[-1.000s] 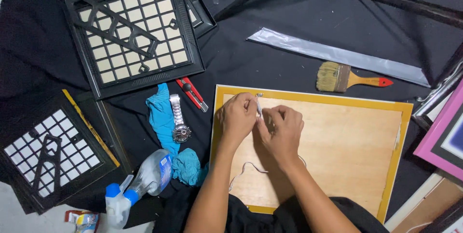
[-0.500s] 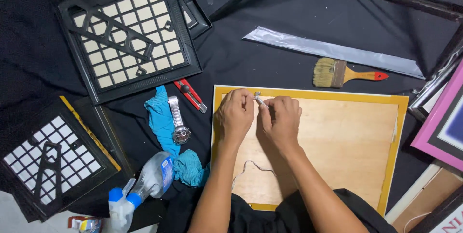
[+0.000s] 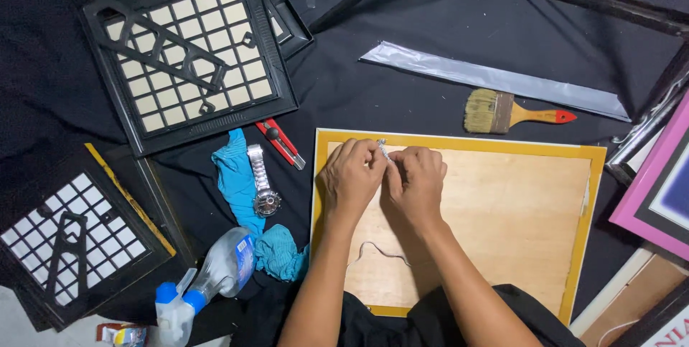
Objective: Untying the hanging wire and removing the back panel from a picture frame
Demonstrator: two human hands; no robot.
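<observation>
A plywood board [image 3: 502,218] with a yellow taped border lies face down in front of me. Both my hands meet over its upper left part. My left hand [image 3: 349,178] and my right hand [image 3: 416,182] pinch a small silvery piece [image 3: 384,149] between their fingertips, right at the board's top edge. A thin wire [image 3: 380,252] lies loose on the wood between my forearms.
A red utility knife [image 3: 281,143], a wristwatch [image 3: 262,182] on a blue cloth [image 3: 237,175] and a spray bottle [image 3: 208,282] lie left of the board. A paintbrush [image 3: 513,112] and a strip of grey tape [image 3: 495,80] lie behind it. Black lattice frames [image 3: 186,53] sit at the left, a pink frame [image 3: 657,189] at the right.
My hands stay together at the board's top edge and shift only slightly. The view has drifted a little.
</observation>
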